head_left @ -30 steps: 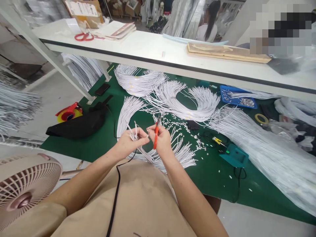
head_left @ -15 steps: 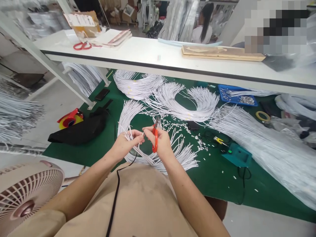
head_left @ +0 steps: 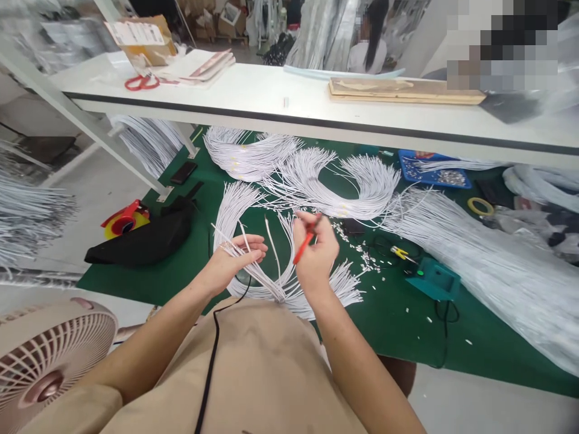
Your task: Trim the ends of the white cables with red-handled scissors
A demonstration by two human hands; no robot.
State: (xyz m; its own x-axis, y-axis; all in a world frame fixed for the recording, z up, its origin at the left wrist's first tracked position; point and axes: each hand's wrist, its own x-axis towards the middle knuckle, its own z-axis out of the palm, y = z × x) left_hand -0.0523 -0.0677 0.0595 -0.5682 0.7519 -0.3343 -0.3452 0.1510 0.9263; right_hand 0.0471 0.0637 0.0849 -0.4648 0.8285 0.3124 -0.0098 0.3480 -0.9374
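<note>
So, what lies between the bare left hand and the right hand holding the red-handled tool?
In the head view: a thin, curved white cable, more white cables nearer the right hand, and green tabletop.

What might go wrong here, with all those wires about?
The red-handled tool in the right hand is close to loose white wires, so it might snag or nick one.

The white strands in the left hand splay apart, so one could slip out or tangle.

Small pale pieces lie scattered on the green tabletop; a sleeve or wire could sweep some away.
</note>
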